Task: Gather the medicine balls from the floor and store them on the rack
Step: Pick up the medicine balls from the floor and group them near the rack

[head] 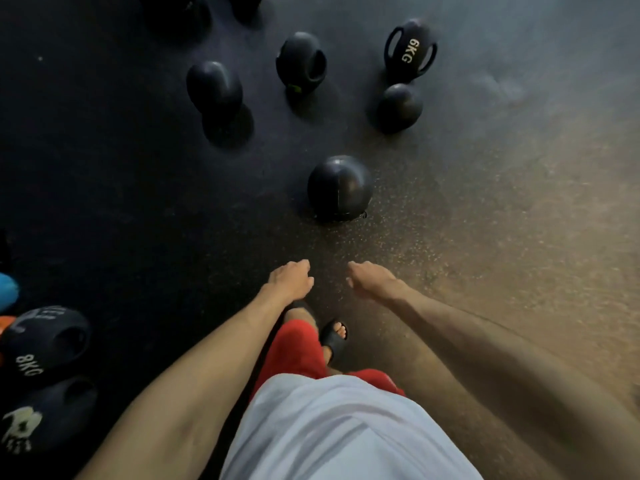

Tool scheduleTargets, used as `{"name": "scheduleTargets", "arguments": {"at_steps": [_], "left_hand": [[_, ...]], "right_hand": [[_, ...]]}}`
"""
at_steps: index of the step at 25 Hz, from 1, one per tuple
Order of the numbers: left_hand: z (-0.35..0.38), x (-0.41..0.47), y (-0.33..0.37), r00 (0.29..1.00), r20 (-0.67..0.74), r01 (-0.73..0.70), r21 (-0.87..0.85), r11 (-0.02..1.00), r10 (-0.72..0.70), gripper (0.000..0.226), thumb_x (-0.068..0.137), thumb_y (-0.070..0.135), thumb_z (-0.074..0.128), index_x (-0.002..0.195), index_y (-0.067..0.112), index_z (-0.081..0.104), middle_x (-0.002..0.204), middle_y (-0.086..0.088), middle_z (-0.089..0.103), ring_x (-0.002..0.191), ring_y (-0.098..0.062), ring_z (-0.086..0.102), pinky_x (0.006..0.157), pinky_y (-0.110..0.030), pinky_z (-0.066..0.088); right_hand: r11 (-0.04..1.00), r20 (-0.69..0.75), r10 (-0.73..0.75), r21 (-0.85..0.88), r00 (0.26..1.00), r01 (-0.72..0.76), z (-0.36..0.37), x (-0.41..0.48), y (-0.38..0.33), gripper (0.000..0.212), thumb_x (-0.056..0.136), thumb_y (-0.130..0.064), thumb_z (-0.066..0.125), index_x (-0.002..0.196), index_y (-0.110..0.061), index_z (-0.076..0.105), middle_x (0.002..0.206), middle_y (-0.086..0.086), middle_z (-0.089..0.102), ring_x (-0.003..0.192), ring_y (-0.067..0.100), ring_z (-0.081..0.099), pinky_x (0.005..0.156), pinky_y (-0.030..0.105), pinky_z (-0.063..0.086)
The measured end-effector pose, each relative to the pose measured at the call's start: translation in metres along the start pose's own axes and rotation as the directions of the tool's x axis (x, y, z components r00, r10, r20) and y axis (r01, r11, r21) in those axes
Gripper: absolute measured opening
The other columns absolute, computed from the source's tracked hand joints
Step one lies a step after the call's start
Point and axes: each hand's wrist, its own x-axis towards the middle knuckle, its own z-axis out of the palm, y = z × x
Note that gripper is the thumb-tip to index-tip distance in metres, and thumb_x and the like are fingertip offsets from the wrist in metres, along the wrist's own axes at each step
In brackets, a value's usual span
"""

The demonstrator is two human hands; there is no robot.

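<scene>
Both arms stretch out low in the middle of the frame, and neither carries a thing: the left hand [292, 277] hangs knuckles up, its fingers loosely bent and a little apart. The right hand [372, 278] is just beside it, drooping, with relaxed fingers and nothing in its grasp. Straight above them, at centre frame, sits the nearest medicine ball [339, 187], round and black with a seam down its face. It rests on the speckled rubber floor [485, 237], apart from both hands. Further up there are four more on the floor. A handled ball marked 6KG [410, 48] is at upper right, with a smaller plain ball [400, 105] just below it, close to touching. There is another handled ball [301, 62] at top centre, and a smooth dark ball [214, 86] at upper left. At the lower left edge, an 8KG ball [45, 341] sits above a second dark ball with a white print [45, 414]; what carries those two I cannot tell. At the bottom of the frame: white shirt [329, 427], red shorts [298, 348], a black sandal [334, 336] planted on the floor
</scene>
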Motion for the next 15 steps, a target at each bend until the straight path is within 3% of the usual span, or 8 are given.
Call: {"name": "scheduleTargets", "arguments": {"at_steps": [8,15], "left_hand": [[-0.051,0.136,0.053,0.996,0.05,0.078,-0.206,0.975,-0.069,0.039,0.098,0.034,0.052,0.133,0.018,0.056,0.132,-0.014,0.061,0.119,-0.034,0.059,0.097,-0.044,0.048],[-0.096,0.209,0.085,0.985,0.055,0.172,-0.422,0.89,-0.164,0.039,0.099,0.032,0.053,0.133,0.015,0.056,0.131,-0.014,0.061,0.12,-0.034,0.059,0.097,-0.044,0.048]], "right_hand": [[0.993,0.145,0.034,-0.117,0.989,-0.017,-0.089,0.098,0.071,0.032,0.101,-0.022,0.046,0.126,-0.005,0.055,0.122,0.02,0.066,0.114,0.039,0.065,0.086,0.044,0.053],[0.968,0.225,-0.038,-0.233,0.973,0.092,-0.163,0.176,0.101,0.03,0.102,-0.019,0.041,0.126,-0.005,0.053,0.123,0.023,0.065,0.114,0.042,0.063,0.086,0.043,0.051]]}}
